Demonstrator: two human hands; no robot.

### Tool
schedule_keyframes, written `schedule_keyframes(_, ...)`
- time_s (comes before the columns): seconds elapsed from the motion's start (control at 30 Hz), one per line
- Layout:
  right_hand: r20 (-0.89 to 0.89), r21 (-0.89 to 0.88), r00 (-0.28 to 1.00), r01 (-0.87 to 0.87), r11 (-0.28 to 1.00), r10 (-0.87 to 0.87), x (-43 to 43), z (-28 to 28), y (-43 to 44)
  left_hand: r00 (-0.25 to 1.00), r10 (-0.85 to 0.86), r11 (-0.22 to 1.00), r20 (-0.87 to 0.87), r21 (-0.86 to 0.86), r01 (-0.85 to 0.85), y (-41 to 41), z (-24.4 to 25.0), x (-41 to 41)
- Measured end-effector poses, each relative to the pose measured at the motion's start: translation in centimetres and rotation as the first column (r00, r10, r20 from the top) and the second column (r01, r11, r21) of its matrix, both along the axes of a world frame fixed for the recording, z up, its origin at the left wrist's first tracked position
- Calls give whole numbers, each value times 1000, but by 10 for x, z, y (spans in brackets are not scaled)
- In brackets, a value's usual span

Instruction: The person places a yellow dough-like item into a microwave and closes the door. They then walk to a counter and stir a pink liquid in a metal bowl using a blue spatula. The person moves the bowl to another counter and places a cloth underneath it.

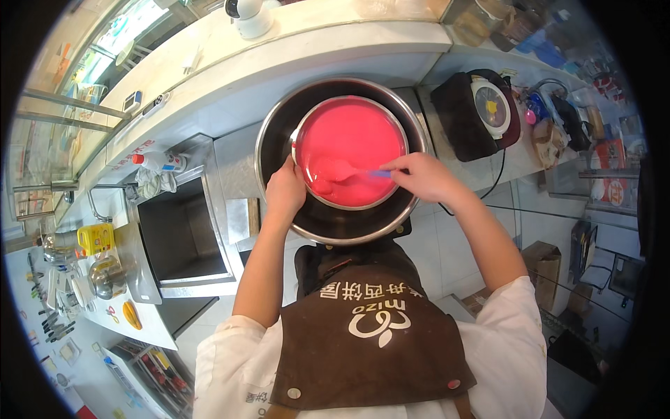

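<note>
A metal bowl (300, 127) filled with a smooth bright pink mixture (350, 128) sits inside a larger, dark-looking metal basin (272, 118). My left hand (287, 187) grips the inner bowl's rim at its left side. In my right hand (423, 177) is the blue handle of a spatula (378, 173), pinched between thumb and fingers over the bowl's right part. The spatula's pinkish blade rests in the mixture near the lower middle, where the surface is rippled. What lies beneath the inner bowl is hidden.
Left of the basin are a sink (183, 230), a white bottle with a red cap (159, 160) and a yellow jug (96, 238). A dark-covered appliance with a round lid (491, 109) stands on the right counter. Behind the basin runs a raised ledge (314, 50) with a white camera (250, 20).
</note>
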State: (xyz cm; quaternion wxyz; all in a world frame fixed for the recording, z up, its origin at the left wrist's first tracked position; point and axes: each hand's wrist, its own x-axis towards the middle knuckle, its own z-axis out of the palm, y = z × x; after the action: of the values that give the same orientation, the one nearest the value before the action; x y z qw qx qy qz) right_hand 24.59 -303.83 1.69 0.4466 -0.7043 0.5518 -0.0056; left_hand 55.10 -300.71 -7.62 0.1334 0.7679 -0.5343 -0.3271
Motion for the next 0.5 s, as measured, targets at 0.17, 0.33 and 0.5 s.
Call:
schedule_keyframes(0.17, -219, -330, 976, -79, 941, 5, -6, 32, -9, 1000, 10, 1000, 11, 3, -10, 0, -3, 1)
schedule_keyframes(0.33, -483, -537, 875, -327, 778, 34, -24, 22, -20, 1000, 10, 1000, 9, 5, -11, -1, -2, -1)
schedule_keyframes(0.5, -620, -434, 781, -421, 796, 76, -25, 7, -17, 998, 3, 998, 62, -56, 1, 0, -11, 0)
